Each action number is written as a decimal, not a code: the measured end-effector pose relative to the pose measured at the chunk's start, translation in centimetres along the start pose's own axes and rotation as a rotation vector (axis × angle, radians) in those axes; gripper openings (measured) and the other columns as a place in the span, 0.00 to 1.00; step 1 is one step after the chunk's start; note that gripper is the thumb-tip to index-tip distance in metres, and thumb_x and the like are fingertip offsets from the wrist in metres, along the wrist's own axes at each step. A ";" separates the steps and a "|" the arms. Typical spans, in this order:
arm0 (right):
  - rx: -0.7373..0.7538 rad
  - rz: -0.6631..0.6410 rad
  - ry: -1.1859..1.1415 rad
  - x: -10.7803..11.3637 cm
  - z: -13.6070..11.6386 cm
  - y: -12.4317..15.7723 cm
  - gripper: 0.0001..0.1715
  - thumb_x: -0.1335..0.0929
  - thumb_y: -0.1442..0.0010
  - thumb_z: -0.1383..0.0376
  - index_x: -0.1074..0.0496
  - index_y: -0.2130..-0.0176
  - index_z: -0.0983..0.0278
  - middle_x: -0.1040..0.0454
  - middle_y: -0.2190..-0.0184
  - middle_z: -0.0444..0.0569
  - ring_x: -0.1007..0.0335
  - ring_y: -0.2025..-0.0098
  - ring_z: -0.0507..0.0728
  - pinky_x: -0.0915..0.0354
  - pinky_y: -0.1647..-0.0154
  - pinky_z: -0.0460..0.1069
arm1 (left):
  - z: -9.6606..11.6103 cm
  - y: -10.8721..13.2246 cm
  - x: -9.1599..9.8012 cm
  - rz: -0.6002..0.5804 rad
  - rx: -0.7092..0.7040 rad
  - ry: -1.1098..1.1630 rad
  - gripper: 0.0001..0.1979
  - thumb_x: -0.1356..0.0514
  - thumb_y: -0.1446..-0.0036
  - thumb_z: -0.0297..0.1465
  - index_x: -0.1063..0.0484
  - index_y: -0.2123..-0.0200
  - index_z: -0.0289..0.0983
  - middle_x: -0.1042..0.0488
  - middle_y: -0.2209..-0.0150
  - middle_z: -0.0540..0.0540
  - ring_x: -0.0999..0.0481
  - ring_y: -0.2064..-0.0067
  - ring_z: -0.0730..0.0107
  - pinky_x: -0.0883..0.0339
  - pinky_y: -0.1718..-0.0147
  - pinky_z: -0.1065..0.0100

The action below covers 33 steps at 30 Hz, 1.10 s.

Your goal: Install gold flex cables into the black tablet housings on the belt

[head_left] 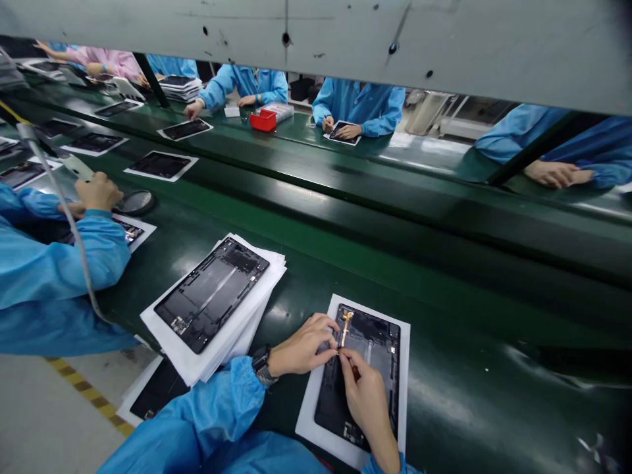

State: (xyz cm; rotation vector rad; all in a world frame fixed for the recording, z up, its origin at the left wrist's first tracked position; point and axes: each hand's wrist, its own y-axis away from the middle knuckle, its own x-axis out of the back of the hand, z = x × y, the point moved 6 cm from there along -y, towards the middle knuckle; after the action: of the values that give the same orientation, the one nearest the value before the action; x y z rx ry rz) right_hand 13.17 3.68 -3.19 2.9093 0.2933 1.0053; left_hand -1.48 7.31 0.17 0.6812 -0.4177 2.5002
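Observation:
A black tablet back housing lies face up on a white sheet in front of me. An orange flex cable runs along its upper left edge. My left hand, with a dark watch on the wrist, rests over that left edge. Its fingers are bent closed beside the cable; what they pinch is hidden. My right hand reaches up across the housing. Thumb and forefinger are pinched at the lower end of the cable, close to my left thumb.
Left of my hands stands a stack of housings with white sheets; another housing lies lower down. A co-worker's blue sleeve is at the left. Across the green bench, people sit with tablets and a red bin. A grey beam crosses above.

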 end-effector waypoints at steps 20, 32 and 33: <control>0.213 0.341 0.048 0.4 -0.2 1.4 0.20 0.35 0.36 0.49 0.30 0.61 0.63 0.40 0.81 0.37 0.42 0.83 0.48 0.41 0.79 0.41 | -0.7 -0.3 -0.3 -0.049 -0.055 -0.085 0.04 0.39 0.39 0.30 0.27 0.66 0.35 0.30 0.48 0.41 0.35 0.41 0.60 0.44 0.39 0.61; 0.151 0.230 -0.017 -0.8 -0.1 1.4 0.11 0.36 0.33 0.59 0.29 0.60 0.63 0.38 0.79 0.38 0.39 0.79 0.50 0.42 0.75 0.45 | 0.1 -0.4 0.2 -0.065 0.033 0.009 0.04 0.43 0.36 0.28 0.28 0.63 0.37 0.32 0.47 0.41 0.37 0.41 0.59 0.43 0.40 0.55; 0.144 0.226 -0.022 -0.9 0.0 1.4 0.11 0.36 0.33 0.59 0.29 0.59 0.63 0.39 0.79 0.38 0.39 0.79 0.50 0.42 0.75 0.45 | 0.1 -0.4 0.2 -0.064 0.033 0.009 0.04 0.43 0.36 0.27 0.28 0.64 0.37 0.32 0.47 0.41 0.37 0.41 0.59 0.43 0.40 0.55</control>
State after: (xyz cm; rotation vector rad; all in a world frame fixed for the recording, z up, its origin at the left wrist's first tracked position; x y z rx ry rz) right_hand 12.72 2.10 -3.55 3.1372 0.0370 1.0179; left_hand -1.38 7.65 0.43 0.6856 -0.3462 2.4542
